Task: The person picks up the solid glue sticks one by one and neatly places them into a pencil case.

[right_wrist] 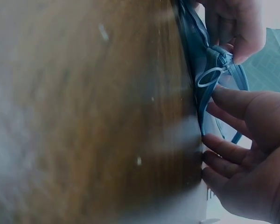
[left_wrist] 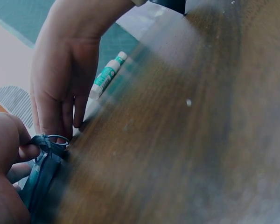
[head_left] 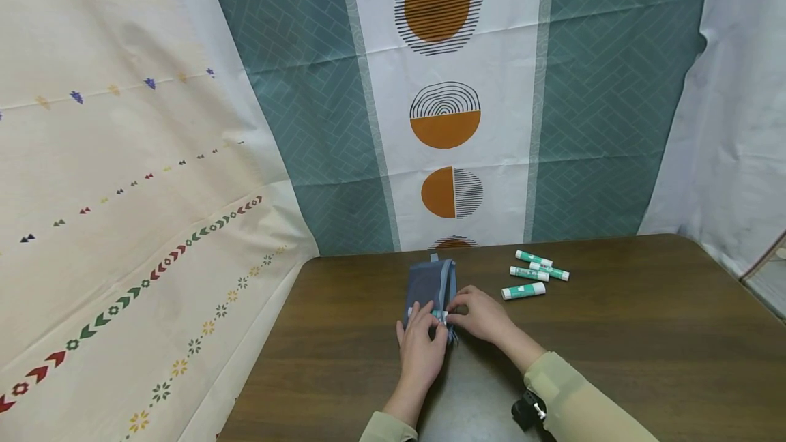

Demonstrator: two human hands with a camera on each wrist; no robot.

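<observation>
A blue-grey zip pouch [head_left: 424, 280] lies on the table between the two hands. My left hand [head_left: 422, 350] grips the near part of the pouch, thumb and finger pinching the corner at the zip end in the left wrist view. From the right, my right hand [head_left: 482, 316] pinches the pouch's open edge, its other fingers spread along the side in the right wrist view. A ring-shaped zip pull [right_wrist: 211, 77] hangs between the hands. At the pouch's mouth, a white and green glue stick [head_left: 437, 315] shows partly, mostly hidden by the left fingers.
Several white and green glue sticks [head_left: 524, 290] lie in a loose group on the brown wooden table [head_left: 614, 333], right of the pouch. A patterned curtain [head_left: 457, 196] hangs behind the table's back edge, with a cream cloth [head_left: 153, 224] down the left side.
</observation>
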